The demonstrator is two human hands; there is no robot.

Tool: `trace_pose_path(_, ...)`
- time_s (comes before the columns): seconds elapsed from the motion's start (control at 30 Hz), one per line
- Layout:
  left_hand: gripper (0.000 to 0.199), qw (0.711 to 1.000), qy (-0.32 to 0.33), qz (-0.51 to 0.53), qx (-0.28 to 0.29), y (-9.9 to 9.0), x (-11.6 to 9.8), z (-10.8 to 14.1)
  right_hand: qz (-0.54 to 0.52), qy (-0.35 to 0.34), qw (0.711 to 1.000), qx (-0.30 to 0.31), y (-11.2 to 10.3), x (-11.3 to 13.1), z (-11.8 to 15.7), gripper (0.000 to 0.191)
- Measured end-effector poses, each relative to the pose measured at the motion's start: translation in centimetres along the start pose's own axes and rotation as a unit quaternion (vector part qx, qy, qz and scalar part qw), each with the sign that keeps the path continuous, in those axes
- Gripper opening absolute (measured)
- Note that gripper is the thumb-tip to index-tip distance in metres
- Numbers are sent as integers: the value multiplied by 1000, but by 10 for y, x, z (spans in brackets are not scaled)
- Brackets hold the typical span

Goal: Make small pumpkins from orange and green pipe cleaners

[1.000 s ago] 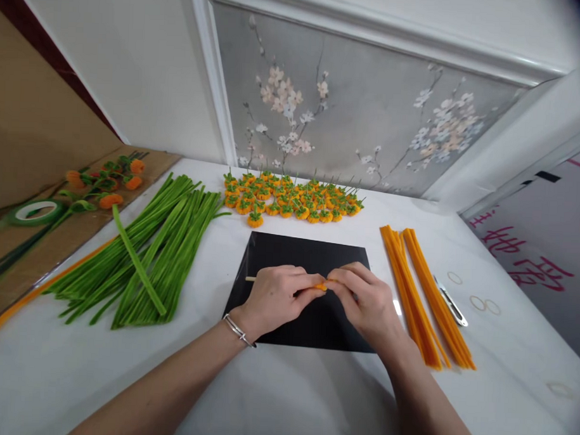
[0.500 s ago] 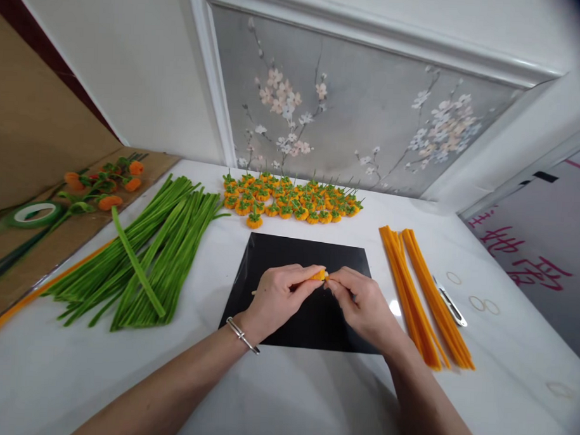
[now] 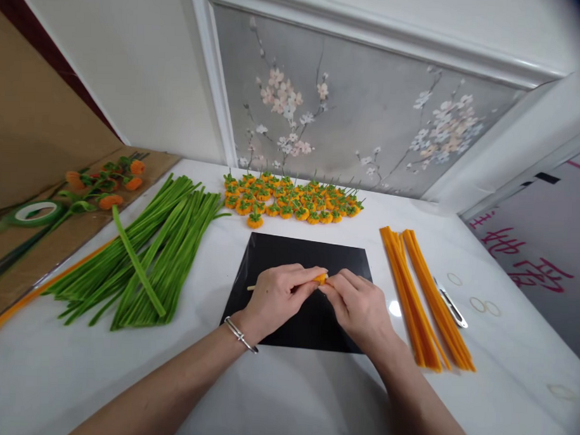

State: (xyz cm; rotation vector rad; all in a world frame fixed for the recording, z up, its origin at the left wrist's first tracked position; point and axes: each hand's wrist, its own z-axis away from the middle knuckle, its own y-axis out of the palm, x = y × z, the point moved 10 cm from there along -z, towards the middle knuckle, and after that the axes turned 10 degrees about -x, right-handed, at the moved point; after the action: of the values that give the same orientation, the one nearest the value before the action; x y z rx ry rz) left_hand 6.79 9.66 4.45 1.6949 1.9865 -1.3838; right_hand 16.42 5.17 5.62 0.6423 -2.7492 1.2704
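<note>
My left hand (image 3: pixel 280 296) is closed in a pinch on a small orange chenille-stem piece (image 3: pixel 321 279), held above a black board (image 3: pixel 295 332). The thumb and fingertips of my right hand (image 3: pixel 360 305) are pressed together at the right end of the same piece, hiding that end. A thin pale stick (image 3: pixel 251 288) pokes out to the left from behind my left hand; its rest is covered. Behind the board stand many small orange pumpkin shapes with green tops (image 3: pixel 286 211), one of them (image 3: pixel 254 221) set nearer.
Green chenille stems (image 3: pixel 174 251) lie in a heap at left. Orange chenille stems (image 3: pixel 406 291) lie in two bundles at right, beside a utility knife (image 3: pixel 451 304) and several rubber bands (image 3: pixel 477 304). Green tape (image 3: pixel 36 214) and orange flowers (image 3: pixel 110 202) rest on cardboard at far left.
My right fingers have closed in further on the end of the orange piece, hiding its pale tip. Slightly more of the stick shows left of my left hand.
</note>
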Motion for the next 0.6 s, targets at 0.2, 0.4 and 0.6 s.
trace_pose_path(0.2, 22, 999, 30, -24, -13, -1, -6, -1, -21, 31, 999, -19, -4, -5, 0, 34)
trace_pose_path(0.4, 22, 995, 82, -63, -7, 0, -19, 1, -124, 120, 985, 12, 2, -15, 1, 28)
trace_pose_path(0.6, 22, 992, 94, -74, -27, -4, -25, 2, -195, 184, 963, 37, 6, -19, 0, 30)
